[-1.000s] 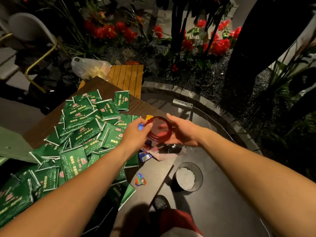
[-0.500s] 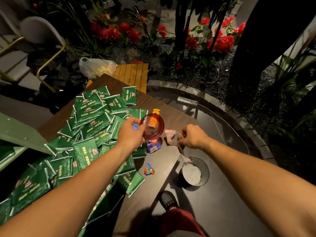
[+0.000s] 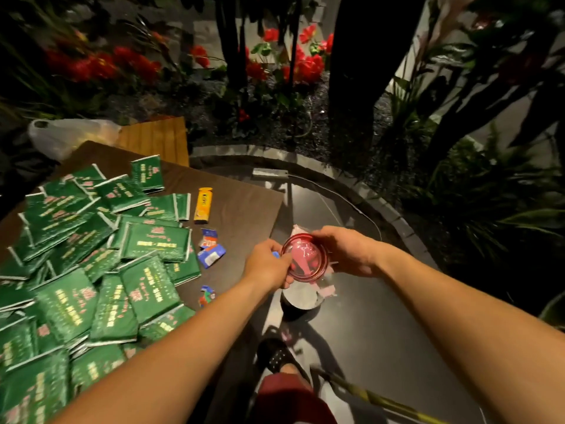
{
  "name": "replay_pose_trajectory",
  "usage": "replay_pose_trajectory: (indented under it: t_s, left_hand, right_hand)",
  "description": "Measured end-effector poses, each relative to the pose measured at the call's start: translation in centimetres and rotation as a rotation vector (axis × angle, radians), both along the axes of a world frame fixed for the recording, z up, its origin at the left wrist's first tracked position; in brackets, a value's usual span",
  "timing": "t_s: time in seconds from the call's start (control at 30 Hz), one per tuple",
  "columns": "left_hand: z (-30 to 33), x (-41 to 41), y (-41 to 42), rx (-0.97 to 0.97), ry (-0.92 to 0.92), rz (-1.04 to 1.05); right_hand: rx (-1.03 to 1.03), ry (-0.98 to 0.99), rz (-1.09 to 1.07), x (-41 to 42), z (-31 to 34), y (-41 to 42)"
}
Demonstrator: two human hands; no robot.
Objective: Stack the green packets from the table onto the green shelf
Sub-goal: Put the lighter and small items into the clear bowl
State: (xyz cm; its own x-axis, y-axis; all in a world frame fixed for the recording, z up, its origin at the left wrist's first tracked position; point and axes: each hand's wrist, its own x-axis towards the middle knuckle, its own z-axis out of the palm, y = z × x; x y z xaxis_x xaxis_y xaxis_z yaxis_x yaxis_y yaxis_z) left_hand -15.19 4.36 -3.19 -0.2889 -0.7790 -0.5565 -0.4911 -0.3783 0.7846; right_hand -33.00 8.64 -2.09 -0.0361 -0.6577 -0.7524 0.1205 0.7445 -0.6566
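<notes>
Red translucent dish (image 3: 304,259) sat between both hands, off the counter's edge and above a dark bin (image 3: 298,304) on the floor. Left hand (image 3: 270,264) curled round the dish's near-left rim, with a bit of blue showing by its fingers; what that was, couldn't tell. Right hand (image 3: 345,250) gripped the far-right rim, fingers bent over it, pink scraps (image 3: 327,290) hanging beneath. Neither hand touched a task item. Green packets (image 3: 91,270) lay in a loose overlapping heap across the left of the counter (image 3: 241,206), well apart from the hands; none stacked. Green shelf not in view. Near the heap: yellow lighter (image 3: 203,209), blue torn wrapper (image 3: 211,250), small coloured scrap (image 3: 207,295). White plastic bag (image 3: 67,136) sat beyond the counter's far corner. Judgement: packets looked light, flat, soft-filled, with glossy film likely slippery, so a tall pile would probably slide. Crimped white-edged seams looked stiffer. Best hold probably a pinch across the flat faces, thumb on top and fingers under, taking several squared-up packets at once; edge grabs risk fanning. Not fragile. Task looked barely begun, hands busy with clearing rubbish instead.
</notes>
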Motion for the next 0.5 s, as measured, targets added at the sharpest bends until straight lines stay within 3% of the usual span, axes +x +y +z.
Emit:
replay_pose_trajectory:
  t_s: [0.1, 0.3, 0.5]
  left_hand:
    - [-2.1, -1.9, 1.3, 0.060, -0.025, 0.007]
    - [-7.0, -5.2, 1.1, 0.050, -0.229, 0.031]
    - [-14.2, -8.3, 0.9, 0.202, -0.306, -0.044]
  right_hand:
    - [0.027, 0.004, 0.027, -1.1, -1.8, 1.7]
    - [0.128, 0.399, -0.144, -3.1, -7.9, 2.6]
    - [0.206, 0.504, -0.189, -4.2, -15.9, 2.5]
